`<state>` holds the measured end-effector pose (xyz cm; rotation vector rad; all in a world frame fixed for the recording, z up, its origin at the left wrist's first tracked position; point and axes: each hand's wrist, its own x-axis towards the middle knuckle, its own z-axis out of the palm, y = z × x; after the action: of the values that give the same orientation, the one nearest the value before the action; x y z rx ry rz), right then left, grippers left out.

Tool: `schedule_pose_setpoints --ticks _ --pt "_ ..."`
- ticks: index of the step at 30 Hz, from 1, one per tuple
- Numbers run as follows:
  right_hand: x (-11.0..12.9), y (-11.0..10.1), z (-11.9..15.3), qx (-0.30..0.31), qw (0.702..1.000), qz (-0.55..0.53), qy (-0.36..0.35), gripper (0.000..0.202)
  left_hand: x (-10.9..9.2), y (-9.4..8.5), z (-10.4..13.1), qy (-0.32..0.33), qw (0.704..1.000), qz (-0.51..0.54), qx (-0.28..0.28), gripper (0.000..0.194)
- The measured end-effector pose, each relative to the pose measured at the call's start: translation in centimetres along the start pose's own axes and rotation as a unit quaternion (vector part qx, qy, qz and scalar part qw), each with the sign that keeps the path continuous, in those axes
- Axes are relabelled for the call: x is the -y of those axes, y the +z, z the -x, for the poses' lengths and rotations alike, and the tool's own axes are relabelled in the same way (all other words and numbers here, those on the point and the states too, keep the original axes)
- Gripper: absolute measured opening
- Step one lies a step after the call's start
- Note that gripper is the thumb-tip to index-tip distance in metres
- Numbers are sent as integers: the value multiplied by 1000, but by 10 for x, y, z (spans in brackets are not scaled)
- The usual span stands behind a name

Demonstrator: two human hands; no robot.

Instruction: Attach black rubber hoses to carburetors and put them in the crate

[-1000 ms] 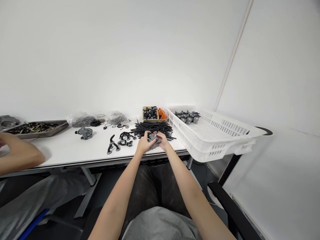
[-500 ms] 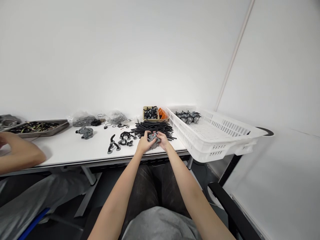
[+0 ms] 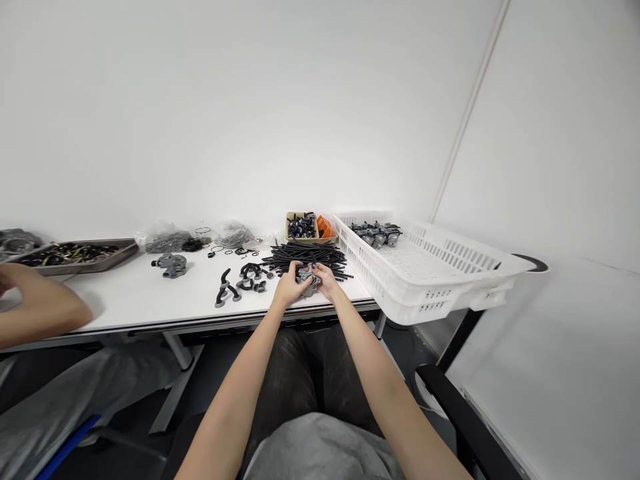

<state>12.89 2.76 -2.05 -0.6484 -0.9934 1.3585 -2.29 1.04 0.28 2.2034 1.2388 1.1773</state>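
Between my two hands, near the table's front edge, is a grey metal carburetor [image 3: 309,288], partly hidden by the fingers. My left hand [image 3: 290,285] is closed around its left side. My right hand [image 3: 327,280] grips its right side, with the fingertips on top. Just behind lies a pile of thin black rubber hoses [image 3: 307,255]. Left of my hands are several short bent black tubes with grey caps [image 3: 227,293] and small black fittings [image 3: 253,273]. Another grey carburetor [image 3: 171,265] rests farther left on the white table [image 3: 135,297].
A white slotted crate [image 3: 435,270] at the right holds several carburetors [image 3: 376,234]. Behind the hoses stand a tan bin of small parts [image 3: 302,239] and an orange scoop-like container [image 3: 325,227]. Plastic bags [image 3: 233,235] and a metal tray [image 3: 125,249] lie leftward. A co-worker's arm [image 3: 45,303] reaches in at left.
My right fingers have shifted slightly on top of the carburetor, and a bit of red now shows there. Both hands stay in the same place; the rest looks unchanged.
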Motion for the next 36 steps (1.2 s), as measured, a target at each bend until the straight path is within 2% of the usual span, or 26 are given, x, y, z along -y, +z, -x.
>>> schedule_pose_setpoints --ticks 9,25,36 --pt "2 1 -5 -35 998 -48 -33 33 -4 -2 1 7 1000 -4 -2 39" --pt "9 1 2 4 995 -98 -11 32 -4 -4 1 31 999 4 14 39" --pt "13 2 5 3 994 -113 -3 31 -4 -4 0 40 999 28 23 39"
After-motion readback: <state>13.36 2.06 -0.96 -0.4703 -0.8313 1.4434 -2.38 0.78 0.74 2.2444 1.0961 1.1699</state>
